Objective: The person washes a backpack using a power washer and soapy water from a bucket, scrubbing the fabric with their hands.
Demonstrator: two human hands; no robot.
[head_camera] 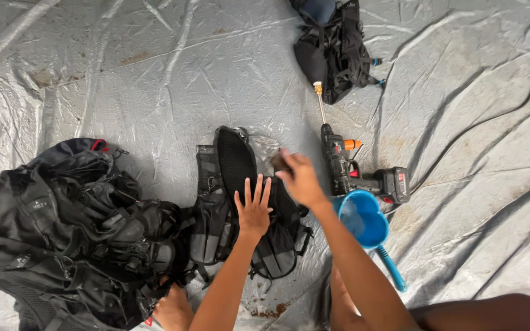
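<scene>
In the head view, the left hand point(254, 209) lies flat with open, spread fingers on a small black backpack point(240, 208), which rests on a grey plastic sheet point(154, 73) in the middle of the picture. The right hand point(300, 178) is closed around a small dark thing point(279, 162), maybe a brush, just above the top right part of the same backpack. Just beside this hand lies a black spray gun point(345, 165) with a long nozzle, and a blue scoop point(363, 220) is touching it. A pile of bigger black bags point(69, 233) lies to the left, and another black bag point(335, 49) is at the top.
</scene>
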